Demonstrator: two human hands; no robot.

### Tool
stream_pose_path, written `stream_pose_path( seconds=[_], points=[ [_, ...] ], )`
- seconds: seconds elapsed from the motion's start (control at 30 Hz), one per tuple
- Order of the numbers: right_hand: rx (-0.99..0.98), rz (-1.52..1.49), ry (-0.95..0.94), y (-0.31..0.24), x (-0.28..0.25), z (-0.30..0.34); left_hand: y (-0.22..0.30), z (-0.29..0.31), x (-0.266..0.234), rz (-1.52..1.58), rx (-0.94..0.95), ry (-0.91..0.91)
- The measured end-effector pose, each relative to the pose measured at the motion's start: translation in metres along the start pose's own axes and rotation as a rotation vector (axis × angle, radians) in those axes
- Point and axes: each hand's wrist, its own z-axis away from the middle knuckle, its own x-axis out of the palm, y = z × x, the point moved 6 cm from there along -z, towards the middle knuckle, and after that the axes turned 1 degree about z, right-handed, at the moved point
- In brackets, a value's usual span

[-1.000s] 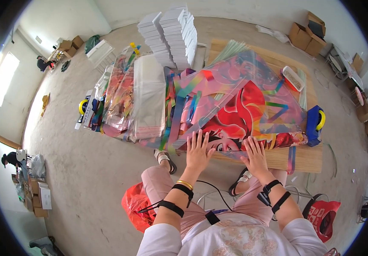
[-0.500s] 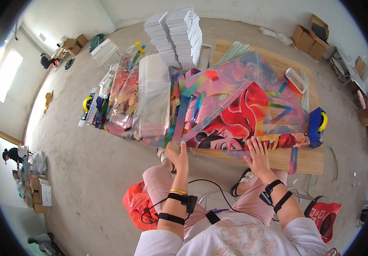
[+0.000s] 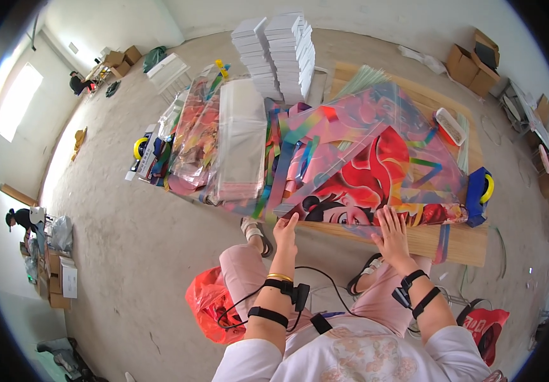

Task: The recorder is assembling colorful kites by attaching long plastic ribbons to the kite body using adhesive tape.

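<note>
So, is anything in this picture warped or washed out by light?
Head view: the wooden table bows along its far edge, the corners go black, the window at left is blown out white, yet the red printed sheet by the right hand shows clearly.

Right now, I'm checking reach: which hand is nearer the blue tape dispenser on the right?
Right. The right hand is left of the dispenser; the left hand is farther left, by the printed sheet.
</note>
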Motion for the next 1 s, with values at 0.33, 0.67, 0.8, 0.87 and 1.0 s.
stream_pose_path(
  seconds=[0.33,0.67,0.8,0.87,1.0],
  points=[
    [-0.046,0.074,-0.013,-0.009,0.005,-0.009,-0.001,-0.022,-0.033,-0.026,0.053,0.003],
    [-0.058,0.150,-0.071,0.004,0.014,-0.001,-0.009,-0.025,-0.021,-0.026,0.032,-0.059],
    [-0.022,0.196,-0.114,0.014,0.024,-0.003,-0.013,-0.036,-0.024,-0.018,0.013,0.018],
    [-0.014,0.221,-0.124,0.026,0.025,-0.001,-0.006,-0.030,-0.019,-0.080,0.014,0.041],
    [-0.004,0.233,-0.154,0.019,0.012,-0.003,0.010,-0.014,-0.026,-0.109,0.046,-0.029]
  ],
)
